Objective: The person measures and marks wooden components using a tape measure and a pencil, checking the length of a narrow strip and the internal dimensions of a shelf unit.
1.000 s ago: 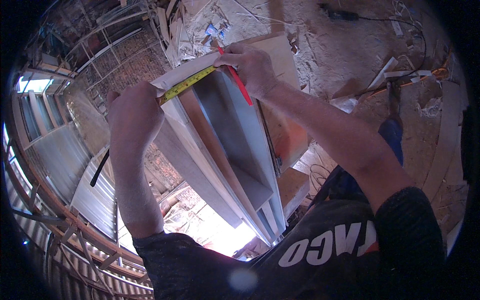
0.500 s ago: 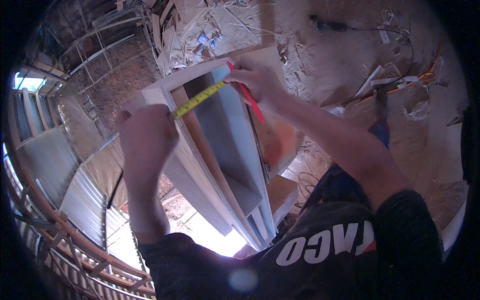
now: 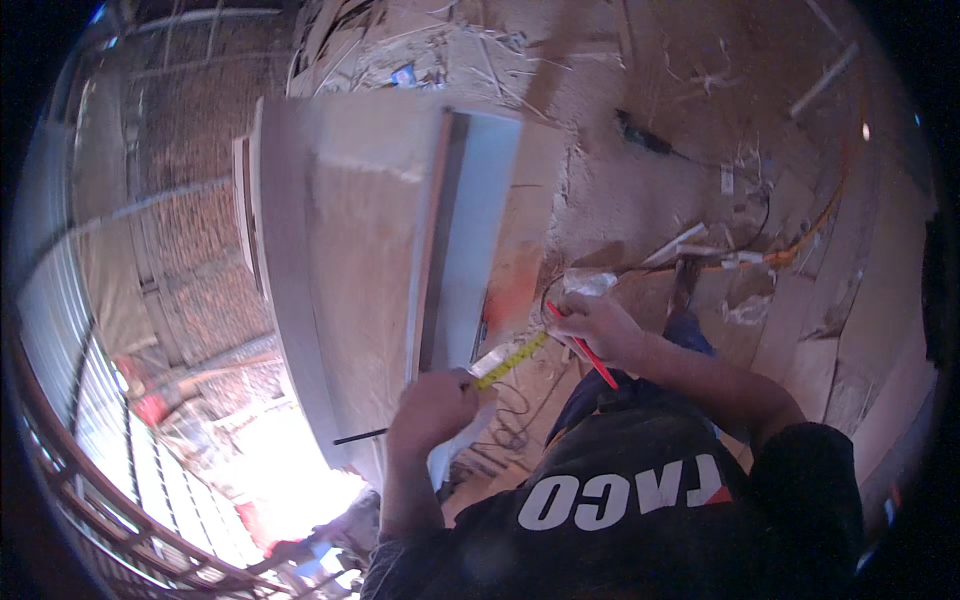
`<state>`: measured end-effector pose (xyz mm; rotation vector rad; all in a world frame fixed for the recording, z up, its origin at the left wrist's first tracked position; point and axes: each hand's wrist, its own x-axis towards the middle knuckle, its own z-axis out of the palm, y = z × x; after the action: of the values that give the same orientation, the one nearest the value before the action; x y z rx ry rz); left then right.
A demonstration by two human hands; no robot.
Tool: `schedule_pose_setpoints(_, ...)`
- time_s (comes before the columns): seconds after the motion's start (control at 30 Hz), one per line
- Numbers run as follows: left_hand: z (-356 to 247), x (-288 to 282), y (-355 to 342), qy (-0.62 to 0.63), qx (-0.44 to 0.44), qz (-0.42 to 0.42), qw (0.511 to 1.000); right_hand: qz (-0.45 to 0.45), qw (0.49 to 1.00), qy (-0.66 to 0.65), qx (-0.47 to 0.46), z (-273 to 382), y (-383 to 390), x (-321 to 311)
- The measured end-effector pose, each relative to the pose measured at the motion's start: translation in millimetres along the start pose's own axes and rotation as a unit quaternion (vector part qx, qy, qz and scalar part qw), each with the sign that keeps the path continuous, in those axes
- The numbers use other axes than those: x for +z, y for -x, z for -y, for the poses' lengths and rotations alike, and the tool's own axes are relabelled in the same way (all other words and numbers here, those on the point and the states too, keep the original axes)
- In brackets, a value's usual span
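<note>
My left hand point(image 3: 432, 412) is closed at the yellow end of a tape measure; the case is hidden in the fist. A short length of yellow tape blade point(image 3: 512, 362) spans to my right hand point(image 3: 600, 328). That hand pinches the blade's far end and also holds a red pencil point(image 3: 592, 362), which slants down toward my shirt. A thin black strip point(image 3: 360, 437) sticks out left of my left wrist; what it belongs to is unclear. Both hands are near the close end of a large wooden cabinet point(image 3: 365, 220), with a long open compartment point(image 3: 470, 200) along its right side.
A dark corded tool point(image 3: 642, 135) lies on the dusty floor at the far right. Wood offcuts point(image 3: 680, 245), an orange cable point(image 3: 790, 250) and clear plastic point(image 3: 748, 305) are scattered nearby. Metal sheeting point(image 3: 60, 300) stands at the left, beside bright glare.
Both hands have come back toward my body and to the right, away from the cabinet's far end, with the tape still stretched between them. The view has swung, and the cabinet shows from another side.
</note>
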<state>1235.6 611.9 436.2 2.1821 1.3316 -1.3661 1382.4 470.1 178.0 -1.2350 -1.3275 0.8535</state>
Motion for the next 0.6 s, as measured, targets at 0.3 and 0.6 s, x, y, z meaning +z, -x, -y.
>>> schedule_pose_setpoints(0.3, 90.9, 200.9, 56.4, 0.308, 0.051, 0.027, 0.950, 0.288, 0.950, 0.065, -0.106, 81.7, 6.2, 81.9)
schedule_pose_setpoints(0.6, 134.2, 450.1, 125.1, 0.636, 0.031, 0.002, 0.771, 0.560, 0.814, -0.053, -0.148, 163.5, 27.7, 269.5)
